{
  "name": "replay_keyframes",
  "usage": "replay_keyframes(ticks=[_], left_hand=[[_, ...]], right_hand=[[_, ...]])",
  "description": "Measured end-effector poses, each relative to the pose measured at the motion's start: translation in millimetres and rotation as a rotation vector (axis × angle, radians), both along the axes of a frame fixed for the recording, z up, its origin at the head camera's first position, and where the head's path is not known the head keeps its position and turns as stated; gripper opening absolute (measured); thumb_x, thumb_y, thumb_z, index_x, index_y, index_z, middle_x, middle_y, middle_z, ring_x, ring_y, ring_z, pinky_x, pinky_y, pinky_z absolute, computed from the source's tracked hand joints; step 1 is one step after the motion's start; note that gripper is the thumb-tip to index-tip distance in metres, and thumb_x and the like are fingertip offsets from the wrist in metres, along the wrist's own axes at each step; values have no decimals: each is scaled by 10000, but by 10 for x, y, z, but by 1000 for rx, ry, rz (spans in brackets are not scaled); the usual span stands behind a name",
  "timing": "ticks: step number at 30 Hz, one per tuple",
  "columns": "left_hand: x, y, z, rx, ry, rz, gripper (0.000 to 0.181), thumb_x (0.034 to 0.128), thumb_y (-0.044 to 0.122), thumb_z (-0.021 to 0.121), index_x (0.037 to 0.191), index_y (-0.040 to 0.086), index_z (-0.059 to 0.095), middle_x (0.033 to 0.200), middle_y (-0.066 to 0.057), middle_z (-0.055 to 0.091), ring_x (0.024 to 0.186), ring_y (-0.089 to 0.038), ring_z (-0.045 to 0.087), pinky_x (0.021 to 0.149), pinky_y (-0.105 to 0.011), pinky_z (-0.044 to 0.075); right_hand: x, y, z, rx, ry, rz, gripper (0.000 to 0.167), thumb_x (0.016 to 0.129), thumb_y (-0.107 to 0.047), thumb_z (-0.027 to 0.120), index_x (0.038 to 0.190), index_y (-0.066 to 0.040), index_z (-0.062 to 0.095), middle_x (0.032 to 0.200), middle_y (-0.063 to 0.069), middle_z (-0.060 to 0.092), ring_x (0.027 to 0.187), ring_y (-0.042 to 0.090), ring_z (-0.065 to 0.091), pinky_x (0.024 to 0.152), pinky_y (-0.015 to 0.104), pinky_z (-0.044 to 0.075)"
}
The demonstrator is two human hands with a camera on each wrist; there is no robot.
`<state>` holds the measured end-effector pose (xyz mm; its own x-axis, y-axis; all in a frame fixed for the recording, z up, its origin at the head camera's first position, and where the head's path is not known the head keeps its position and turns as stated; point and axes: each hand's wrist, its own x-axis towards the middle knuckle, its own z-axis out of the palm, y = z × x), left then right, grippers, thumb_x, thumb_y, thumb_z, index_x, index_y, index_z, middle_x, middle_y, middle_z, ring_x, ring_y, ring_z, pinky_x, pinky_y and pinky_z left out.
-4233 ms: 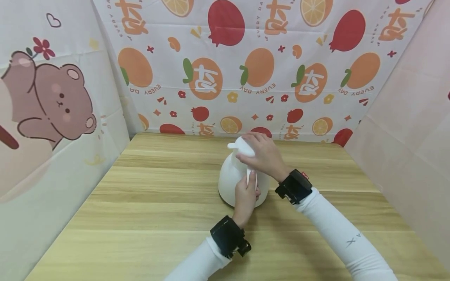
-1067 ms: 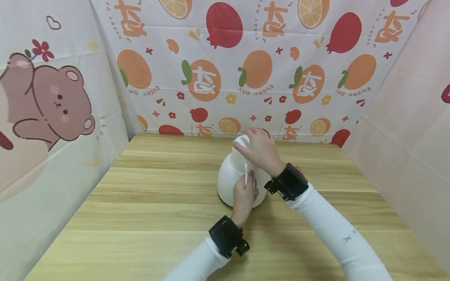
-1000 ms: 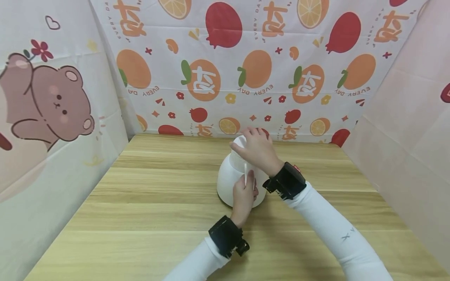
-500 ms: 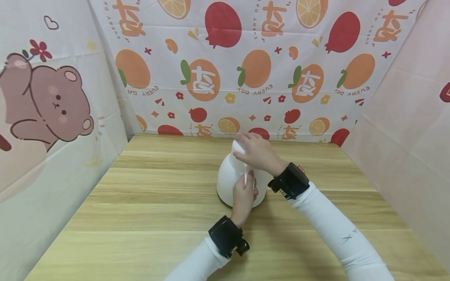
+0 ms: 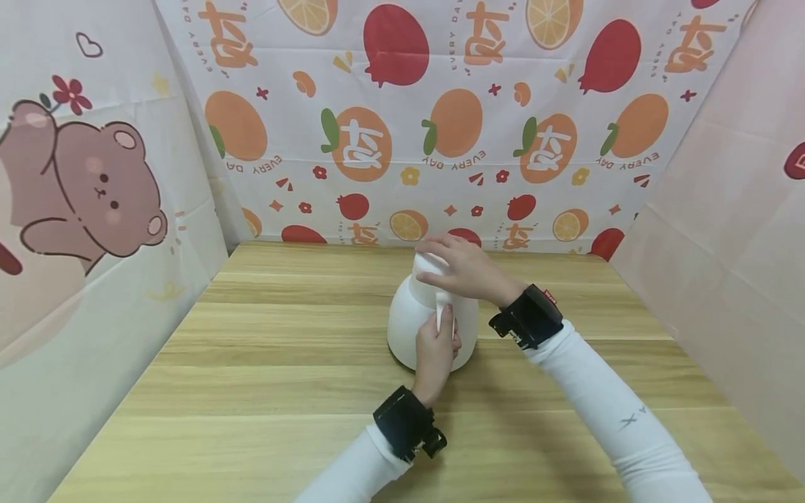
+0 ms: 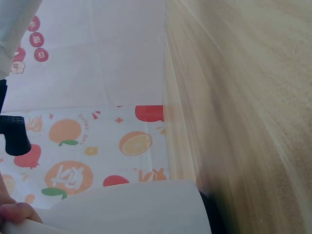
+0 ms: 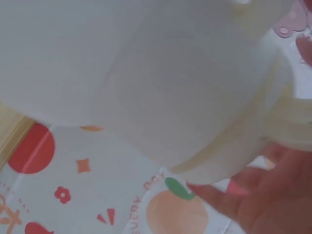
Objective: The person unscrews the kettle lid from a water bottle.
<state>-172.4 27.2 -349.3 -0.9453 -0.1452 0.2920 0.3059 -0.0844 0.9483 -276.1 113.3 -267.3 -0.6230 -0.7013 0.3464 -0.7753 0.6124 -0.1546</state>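
A white thermos jug (image 5: 405, 325) with a dark base stands upright on the wooden table. My left hand (image 5: 434, 355) grips its handle (image 5: 444, 307), thumb along the top. At the left wrist view's lower edge the jug body (image 6: 141, 209) lies beside my left fingers (image 6: 18, 212). My right hand (image 5: 470, 271) holds the white lid (image 5: 428, 264) at the jug's top, fingers over the far side and thumb on the near side. In the right wrist view, fingertips (image 7: 214, 197) of that hand touch the rim below the pale jug (image 7: 126, 83). My palm hides much of the lid.
The wooden table (image 5: 264, 391) spreads around the jug. Behind it hangs a fruit-print cloth (image 5: 409, 126). A cloth with a bear (image 5: 103, 181) closes the left side, and a plain pale cloth (image 5: 723, 230) the right.
The lid's small tab, pointing left at first, has gone from sight. My right hand has swung round on the lid and back, lately shifting slightly right. My left hand keeps its grip.
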Motion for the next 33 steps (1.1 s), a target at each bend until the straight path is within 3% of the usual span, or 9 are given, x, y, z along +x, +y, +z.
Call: replay_keyframes(ticks=[5, 9, 12, 16, 21, 26, 29, 33], left_hand=[[-17, -1, -12, -4, 5, -3, 371, 1006, 185, 398, 698, -11, 459, 490, -7, 379, 402, -38, 355, 428, -184, 311], [-23, -11, -12, 13, -4, -21, 374, 1008, 194, 393, 699, -6, 458, 498, -1, 376, 413, -48, 358, 426, -186, 310], [-18, -14, -10, 19, -16, -33, 373, 1008, 199, 394, 703, -6, 459, 502, 1, 374, 422, -53, 359, 429, -188, 310], [-11, -12, -1, 12, -21, -31, 368, 1005, 196, 400, 708, -12, 462, 504, -1, 378, 423, -46, 362, 436, -187, 321], [-18, -9, 3, 9, -9, -15, 356, 1004, 181, 404, 700, 3, 459, 499, -4, 382, 415, -36, 360, 434, -180, 329], [-25, -9, -4, 13, -12, -19, 349, 1004, 187, 405, 698, 25, 451, 494, -2, 381, 404, -28, 351, 431, -181, 314], [-26, -2, -6, 19, -11, -23, 352, 1004, 184, 404, 696, 20, 448, 496, -2, 379, 403, -26, 347, 427, -180, 305], [-26, 5, -3, 27, -14, -23, 361, 1004, 172, 402, 680, 20, 444, 497, 2, 379, 406, -30, 350, 424, -176, 306]], right_hand=[[63, -107, 38, -40, 61, -143, 426, 890, -389, 589, 1196, -92, 580, 1207, 113, 541, 1083, 276, 500, 920, 437, 369], [101, -203, 6, 23, 46, -258, 490, 899, -432, 555, 1248, -88, 533, 1236, 122, 518, 1094, 299, 498, 914, 466, 379], [105, -226, -41, 71, 41, -290, 521, 901, -438, 547, 1288, -92, 502, 1270, 131, 496, 1143, 321, 461, 924, 499, 361], [69, -181, -79, 82, 71, -235, 530, 892, -413, 574, 1304, -90, 491, 1268, 139, 499, 1156, 335, 447, 915, 515, 362], [-51, -53, -82, 60, 100, -60, 531, 873, -394, 615, 1292, -88, 502, 1265, 129, 509, 1136, 311, 472, 920, 483, 368], [-144, 49, -66, 12, 59, 85, 509, 857, -352, 650, 1261, -66, 534, 1255, 96, 525, 1148, 260, 467, 950, 436, 355], [-140, 67, -62, 2, 97, 92, 505, 839, -350, 664, 1246, -75, 550, 1239, 88, 532, 1136, 258, 468, 941, 443, 354], [-83, 54, -63, 23, 134, 7, 560, 824, -427, 649, 1275, -117, 528, 1253, 113, 511, 1119, 294, 472, 910, 475, 375]])
